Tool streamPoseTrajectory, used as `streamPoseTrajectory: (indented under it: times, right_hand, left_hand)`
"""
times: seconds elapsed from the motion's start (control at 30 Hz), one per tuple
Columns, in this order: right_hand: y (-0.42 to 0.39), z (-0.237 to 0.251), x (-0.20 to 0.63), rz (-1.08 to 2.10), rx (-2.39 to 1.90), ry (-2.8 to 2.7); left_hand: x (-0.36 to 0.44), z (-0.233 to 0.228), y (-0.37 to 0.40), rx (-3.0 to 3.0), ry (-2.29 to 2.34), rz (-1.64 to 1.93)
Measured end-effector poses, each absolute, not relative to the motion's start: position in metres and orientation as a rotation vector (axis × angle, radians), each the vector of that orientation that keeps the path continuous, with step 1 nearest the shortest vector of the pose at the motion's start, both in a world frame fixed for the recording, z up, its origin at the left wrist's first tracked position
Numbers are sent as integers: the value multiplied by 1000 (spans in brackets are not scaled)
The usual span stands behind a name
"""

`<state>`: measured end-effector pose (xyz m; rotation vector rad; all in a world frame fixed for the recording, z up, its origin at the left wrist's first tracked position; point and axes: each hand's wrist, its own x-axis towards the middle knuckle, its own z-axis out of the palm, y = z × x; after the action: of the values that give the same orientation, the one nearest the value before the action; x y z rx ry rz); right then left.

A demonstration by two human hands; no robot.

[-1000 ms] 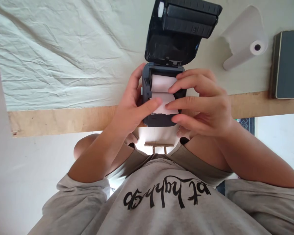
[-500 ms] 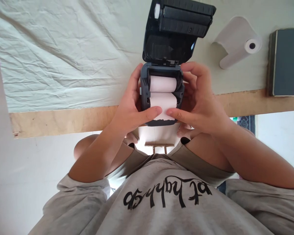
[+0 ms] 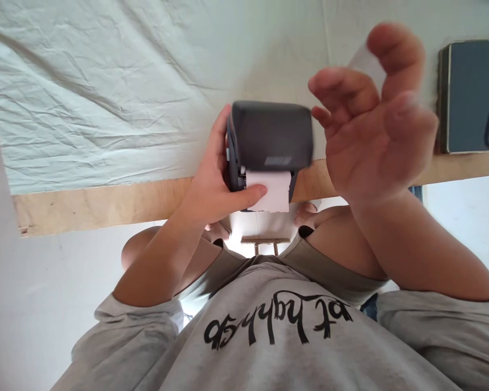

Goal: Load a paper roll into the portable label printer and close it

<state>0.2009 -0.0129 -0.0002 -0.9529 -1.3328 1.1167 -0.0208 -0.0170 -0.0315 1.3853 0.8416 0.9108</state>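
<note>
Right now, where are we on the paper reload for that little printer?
Done: the printer has its lid shut, with a paper strip sticking out of the front slot. In hand: the left hand keeps a grip on the printer's side, thumb pressing the strip; the right hand is lifted off, open and blurred. Left: the ragged strip end is not torn off. A dark case lies on the table.

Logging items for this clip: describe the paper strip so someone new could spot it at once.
Start at the bare wooden table edge that runs across the picture. At its middle sits a dark grey printer with its lid shut, gripped by the left hand. The paper strip is the short white tongue hanging from its near slot, the only white thing on the printer, with a thumb on its corner.
</note>
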Motion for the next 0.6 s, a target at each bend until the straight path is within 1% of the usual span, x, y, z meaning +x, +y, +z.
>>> streamPoseTrajectory:
  times: [0.13, 0.27, 0.33, 0.43, 0.6]
  right_hand:
    - [-18, -5, 194, 1246, -969, -1467]
    - [-25, -7, 186, 1296, -974, -1637]
    - [-26, -7, 185, 1320, -980, -1660]
    - [-26, -7, 185, 1376, -951, -1639]
    - [-25, -8, 182, 1285, -983, -1673]
  left_hand:
    - [-20, -29, -21, 1326, 819, 922]
    - [-19, -29, -22, 1268, 732, 925]
    - [-18, -29, -23, 1220, 685, 937]
    - [-16, -24, -24, 1144, 739, 963]
    - [-13, -14, -27, 1034, 874, 962]
